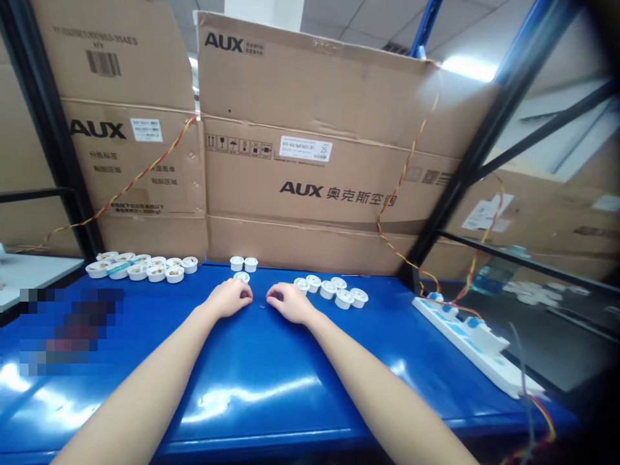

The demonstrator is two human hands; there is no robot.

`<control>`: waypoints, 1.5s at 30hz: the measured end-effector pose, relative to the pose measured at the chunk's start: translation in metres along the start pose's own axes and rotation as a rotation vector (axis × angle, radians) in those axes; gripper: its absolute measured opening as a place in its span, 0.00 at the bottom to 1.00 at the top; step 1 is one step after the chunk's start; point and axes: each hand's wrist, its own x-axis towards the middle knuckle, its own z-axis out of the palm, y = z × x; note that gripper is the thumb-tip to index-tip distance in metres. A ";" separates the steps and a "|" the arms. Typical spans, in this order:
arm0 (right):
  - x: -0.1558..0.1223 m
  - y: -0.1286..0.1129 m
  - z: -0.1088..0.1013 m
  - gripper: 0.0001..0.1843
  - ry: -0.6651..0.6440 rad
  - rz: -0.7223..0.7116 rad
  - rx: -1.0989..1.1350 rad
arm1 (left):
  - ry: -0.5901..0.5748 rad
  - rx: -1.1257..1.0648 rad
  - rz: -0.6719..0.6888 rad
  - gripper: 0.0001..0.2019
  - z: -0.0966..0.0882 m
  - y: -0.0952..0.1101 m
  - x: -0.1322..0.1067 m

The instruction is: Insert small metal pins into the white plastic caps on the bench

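My left hand (228, 299) is over the blue table, its thumb and fingertips drawn together in a pinch. Across a small gap, my right hand (287, 303) pinches in the same way, facing it. Anything between the fingertips of either hand is too small to make out. On the table between the hands lies a tiny dark piece (262, 307). Just behind my left hand stands a small round white cup (241, 277), partly covered by it. More white cups (328, 290) are grouped beyond my right hand, one partly hidden by it.
Two white cups (237, 263) stand by the cardboard wall (310, 232). Several filled cups (137, 272) cluster at the back left. A white power strip (477, 342) with plugs runs along the right edge. Twisted red-yellow wires (404, 174) hang beside the black frame post (453, 171).
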 end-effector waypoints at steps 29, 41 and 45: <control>0.003 0.000 -0.001 0.04 0.203 -0.131 0.033 | 0.048 -0.560 0.015 0.12 0.015 0.033 0.006; 0.002 -0.002 -0.002 0.04 0.193 -0.131 0.024 | 0.288 -0.356 -0.005 0.11 0.004 0.029 0.003; 0.002 -0.002 -0.002 0.05 0.192 -0.121 0.044 | 0.423 -0.191 -0.158 0.18 -0.003 0.019 0.002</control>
